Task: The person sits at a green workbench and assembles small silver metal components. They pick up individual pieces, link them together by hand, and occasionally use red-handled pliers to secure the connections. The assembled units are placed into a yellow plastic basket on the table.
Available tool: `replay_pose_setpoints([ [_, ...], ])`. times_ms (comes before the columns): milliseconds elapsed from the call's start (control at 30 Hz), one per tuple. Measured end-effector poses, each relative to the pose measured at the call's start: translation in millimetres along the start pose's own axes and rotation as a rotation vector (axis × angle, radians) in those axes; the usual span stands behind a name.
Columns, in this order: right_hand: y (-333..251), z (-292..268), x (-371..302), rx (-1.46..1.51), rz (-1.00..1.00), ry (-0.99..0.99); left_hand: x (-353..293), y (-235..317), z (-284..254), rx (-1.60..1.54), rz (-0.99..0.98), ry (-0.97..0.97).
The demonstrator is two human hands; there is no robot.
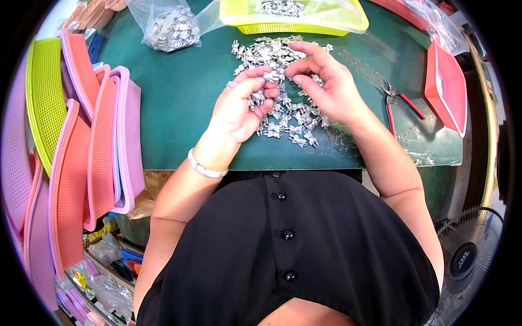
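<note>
A loose pile of small silver metal figure charms point(296, 117) lies on the green table in front of me. My left hand point(239, 103) is closed, palm partly up, with several charms point(257, 99) in its curled fingers. Its thumb and forefinger pinch another charm point(273, 76). From the other side, my right hand point(329, 81) reaches that same charm with thumb and middle finger close together at its end; its forefinger is raised over the pile. The exact contact of these fingertips is too small to make out.
A yellow-green basket point(293, 28) with more charms and plastic film stands at the back, beside a clear bag of metal pieces point(173, 30). Red-handled pliers point(392, 100) and a pink tray point(446, 87) are at right. Stacked baskets point(100, 146) crowd the left; a fan point(462, 255) stands lower right.
</note>
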State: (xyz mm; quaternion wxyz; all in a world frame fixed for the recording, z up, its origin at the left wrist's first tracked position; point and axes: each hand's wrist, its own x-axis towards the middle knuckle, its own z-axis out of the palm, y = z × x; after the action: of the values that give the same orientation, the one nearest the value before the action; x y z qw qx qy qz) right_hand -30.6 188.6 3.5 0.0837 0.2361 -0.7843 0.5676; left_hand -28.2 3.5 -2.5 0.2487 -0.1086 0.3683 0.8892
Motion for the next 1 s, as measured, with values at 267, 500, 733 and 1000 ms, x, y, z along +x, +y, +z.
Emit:
replay_pose_setpoints([
  [267,4,1,0,-0.506,-0.074,-0.194,3,4,-14,-0.226,0.010,-0.047],
  [500,10,13,2,-0.592,-0.090,-0.179,3,3,-17,0.027,0.031,-0.014],
  [733,14,13,4,-0.491,-0.014,-0.153,-2,3,-8,0.213,0.051,0.035],
  [1000,13,7,5,-0.491,-0.029,-0.131,-4,3,-5,0.399,0.077,0.052],
])
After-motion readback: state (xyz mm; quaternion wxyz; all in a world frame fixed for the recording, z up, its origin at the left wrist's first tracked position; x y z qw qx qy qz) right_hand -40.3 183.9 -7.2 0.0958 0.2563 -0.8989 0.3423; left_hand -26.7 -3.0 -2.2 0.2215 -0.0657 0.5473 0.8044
